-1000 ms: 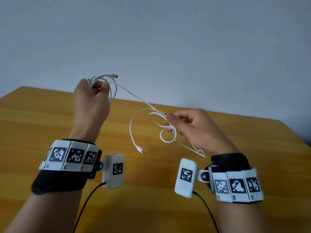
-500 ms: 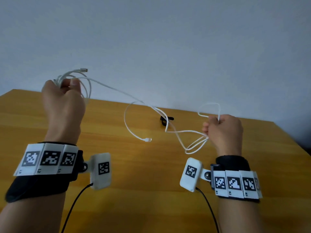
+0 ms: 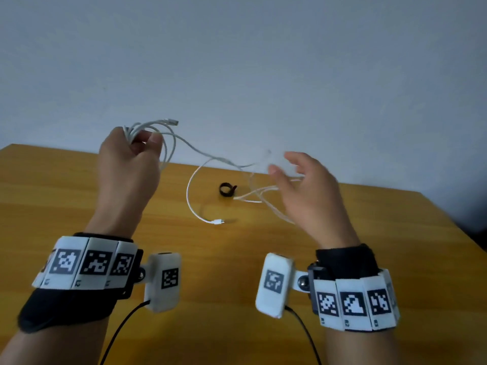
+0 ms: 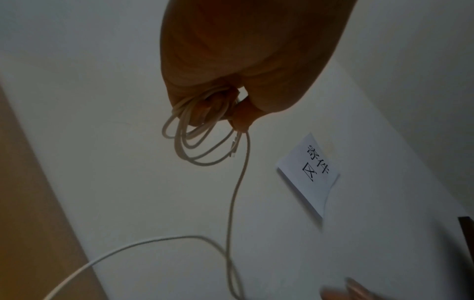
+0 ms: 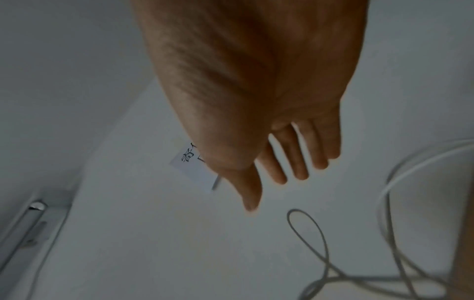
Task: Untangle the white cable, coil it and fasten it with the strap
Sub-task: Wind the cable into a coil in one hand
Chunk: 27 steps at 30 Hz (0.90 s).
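My left hand [image 3: 137, 143] is raised above the wooden table [image 3: 79, 206] and grips several small loops of the white cable [image 3: 168, 143] between thumb and fingers; one plug sticks out to the right. In the left wrist view the coil [image 4: 202, 138] hangs from the left hand [image 4: 231, 97]. The rest of the cable sags in tangled loops toward my right hand [image 3: 292, 167], whose fingers are spread and hold nothing. The right hand [image 5: 282, 162] shows straight fingers, with cable loops [image 5: 384, 203] falling beside it. The other plug [image 3: 218, 221] lies on the table. A black strap [image 3: 227, 190] lies curled on the table between the hands.
A pale wall [image 3: 263, 61] rises behind the table's far edge. A white paper sign with black characters [image 4: 310, 172] hangs on the wall. The table's right edge [image 3: 453, 233] runs diagonally at the right.
My right hand has let go of the cable loops and opened its fingers; the loops are dropping. My left hand, still holding the coil, moved back toward the centre.
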Each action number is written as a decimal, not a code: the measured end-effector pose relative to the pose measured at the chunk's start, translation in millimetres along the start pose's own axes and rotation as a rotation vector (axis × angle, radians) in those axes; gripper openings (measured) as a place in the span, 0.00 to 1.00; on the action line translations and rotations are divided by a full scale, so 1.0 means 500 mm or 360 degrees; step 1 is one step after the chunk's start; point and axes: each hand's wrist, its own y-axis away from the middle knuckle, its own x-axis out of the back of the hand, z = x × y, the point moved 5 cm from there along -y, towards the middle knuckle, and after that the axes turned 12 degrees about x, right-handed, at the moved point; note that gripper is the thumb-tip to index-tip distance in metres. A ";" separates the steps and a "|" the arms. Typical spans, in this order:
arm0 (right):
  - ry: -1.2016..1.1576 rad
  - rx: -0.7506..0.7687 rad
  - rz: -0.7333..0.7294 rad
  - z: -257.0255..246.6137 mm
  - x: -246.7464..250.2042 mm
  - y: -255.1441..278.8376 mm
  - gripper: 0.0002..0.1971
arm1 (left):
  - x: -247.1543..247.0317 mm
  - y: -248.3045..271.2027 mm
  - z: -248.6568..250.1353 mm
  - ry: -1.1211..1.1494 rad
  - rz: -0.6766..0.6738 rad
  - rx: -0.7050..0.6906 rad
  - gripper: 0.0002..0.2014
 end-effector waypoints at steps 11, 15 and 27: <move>0.0174 -0.0076 -0.0473 0.054 -0.094 0.015 0.33 | -0.017 0.017 0.014 -0.0085 -0.0090 -0.0002 0.12; 0.0136 -0.0024 -0.0304 0.055 -0.096 0.009 0.26 | -0.023 0.021 0.021 -0.0096 -0.0174 -0.0052 0.09; 0.0116 0.0043 -0.0159 0.061 -0.100 0.005 0.12 | -0.007 0.021 0.032 0.0256 -0.0305 -0.0005 0.12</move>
